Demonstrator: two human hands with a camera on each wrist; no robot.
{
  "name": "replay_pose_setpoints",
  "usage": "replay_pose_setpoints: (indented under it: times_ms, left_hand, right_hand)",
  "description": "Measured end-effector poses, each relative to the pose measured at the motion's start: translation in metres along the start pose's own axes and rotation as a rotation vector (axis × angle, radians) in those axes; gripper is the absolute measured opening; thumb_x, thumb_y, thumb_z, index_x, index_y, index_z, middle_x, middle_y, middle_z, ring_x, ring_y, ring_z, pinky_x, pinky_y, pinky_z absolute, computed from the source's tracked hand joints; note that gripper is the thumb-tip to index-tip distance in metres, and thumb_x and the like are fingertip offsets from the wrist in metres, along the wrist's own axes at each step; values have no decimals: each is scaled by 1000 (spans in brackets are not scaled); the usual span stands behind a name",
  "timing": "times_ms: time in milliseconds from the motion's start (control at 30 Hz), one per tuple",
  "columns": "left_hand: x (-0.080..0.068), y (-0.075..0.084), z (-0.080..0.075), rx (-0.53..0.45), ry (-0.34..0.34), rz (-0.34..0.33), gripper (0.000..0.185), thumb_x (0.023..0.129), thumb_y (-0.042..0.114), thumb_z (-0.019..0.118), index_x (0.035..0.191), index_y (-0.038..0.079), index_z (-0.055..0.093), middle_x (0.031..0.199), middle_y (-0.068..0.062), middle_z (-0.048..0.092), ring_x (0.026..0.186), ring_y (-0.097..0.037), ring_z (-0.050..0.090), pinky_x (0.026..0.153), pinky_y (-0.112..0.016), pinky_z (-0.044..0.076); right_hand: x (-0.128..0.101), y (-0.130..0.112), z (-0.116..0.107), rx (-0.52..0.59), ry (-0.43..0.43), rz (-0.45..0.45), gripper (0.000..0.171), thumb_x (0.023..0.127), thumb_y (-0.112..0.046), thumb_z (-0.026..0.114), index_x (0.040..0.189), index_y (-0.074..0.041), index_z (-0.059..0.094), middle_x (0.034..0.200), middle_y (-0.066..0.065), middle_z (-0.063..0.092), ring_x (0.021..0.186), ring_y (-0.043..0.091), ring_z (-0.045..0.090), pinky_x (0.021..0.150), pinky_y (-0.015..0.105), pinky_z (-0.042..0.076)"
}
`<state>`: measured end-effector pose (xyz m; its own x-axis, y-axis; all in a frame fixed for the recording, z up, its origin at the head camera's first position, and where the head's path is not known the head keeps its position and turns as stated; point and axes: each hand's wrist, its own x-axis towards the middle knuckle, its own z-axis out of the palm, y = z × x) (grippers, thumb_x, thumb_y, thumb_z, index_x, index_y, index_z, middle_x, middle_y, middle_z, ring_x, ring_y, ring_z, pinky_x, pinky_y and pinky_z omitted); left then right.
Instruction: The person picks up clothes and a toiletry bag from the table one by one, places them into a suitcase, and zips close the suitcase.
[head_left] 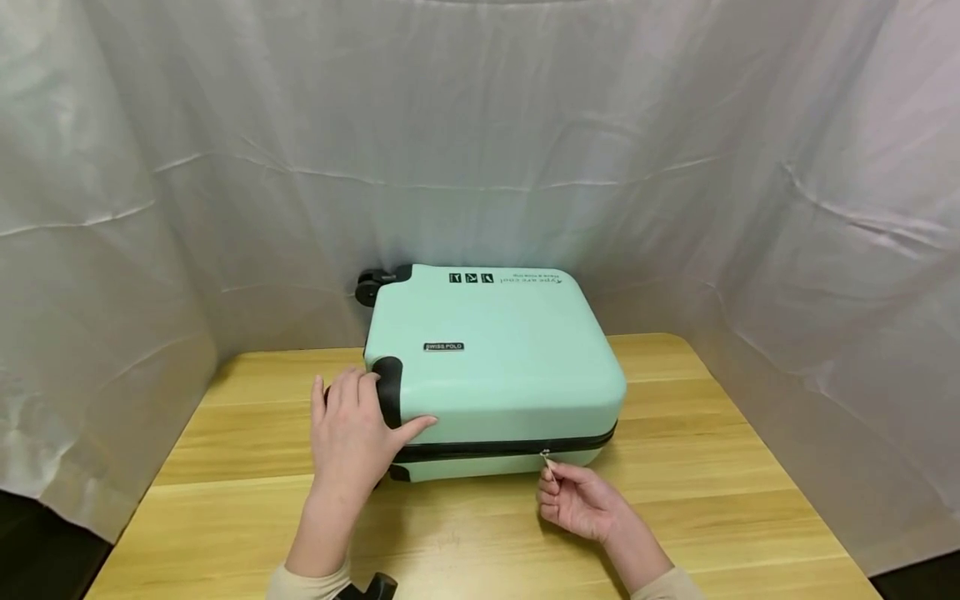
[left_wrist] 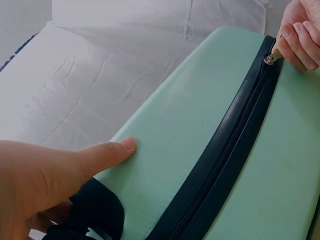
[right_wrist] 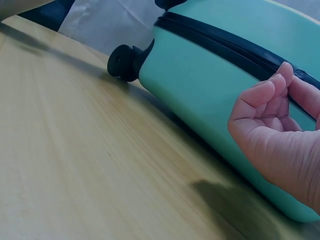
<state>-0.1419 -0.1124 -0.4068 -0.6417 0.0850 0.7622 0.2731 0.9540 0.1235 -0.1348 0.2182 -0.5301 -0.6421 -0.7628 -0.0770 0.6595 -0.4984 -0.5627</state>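
White sheeting (head_left: 480,125) drapes three sides of a wooden table (head_left: 712,467), and a mint-green hard-shell suitcase (head_left: 495,358) lies flat on it, toward the back, wheels to the left. Your right hand (head_left: 581,500) has thumb and fingertips pinched together on the small metal zipper pull (head_left: 545,455), which sits on the black zipper band (head_left: 480,448) along the near edge, right of the middle; the other fingers curl into the palm. That pull is tiny, so a pinch held at the very tip may slip off if the slider binds. Your left hand (head_left: 352,437) lies flat with fingers spread over the near-left corner, across the black corner guard (head_left: 388,392), thumb stretched onto the lid; it presses rather than grips. The shell looks smooth, so a sideways tug on the zipper could slide the case under your palm or swing it on the tabletop. The band curves at the near-right corner, a likely sticking point. A wheel (head_left: 369,287) at the back left overhangs toward the sheeting, so a shove backward could catch the cloth.
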Motion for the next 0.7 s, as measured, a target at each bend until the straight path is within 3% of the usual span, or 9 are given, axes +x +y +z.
replay_pose_setpoints:
  times_ms: [433, 533, 700]
  left_hand:
    - [-1, -4, 0, 53, 33, 48, 98, 40, 69, 84, 99, -6, 63, 104, -22, 66, 110, -38, 60, 106, -60, 38]
    - [-1, -7, 2, 49, 43, 69, 94, 40, 70, 83, 92, -5, 62, 97, -20, 64, 101, -37, 59, 104, -58, 41]
    - [0, -15, 8, 27, 75, 144, 89, 43, 71, 81, 82, -5, 57, 81, -17, 59, 82, -34, 56, 88, -47, 48]
  right_hand:
    - [0, 2, 3, 18, -8, -11, 49, 108, -22, 21, 92, -12, 66, 82, -5, 61, 75, 7, 50, 72, 19, 40]
    - [-1, 3, 4, 24, -3, -13, 49, 108, -22, 21, 91, -12, 66, 82, -5, 61, 75, 7, 50, 72, 19, 40]
    - [-1, 4, 4, 33, -1, -21, 49, 108, -22, 22, 92, -12, 67, 82, -5, 61, 75, 7, 50, 72, 19, 40]
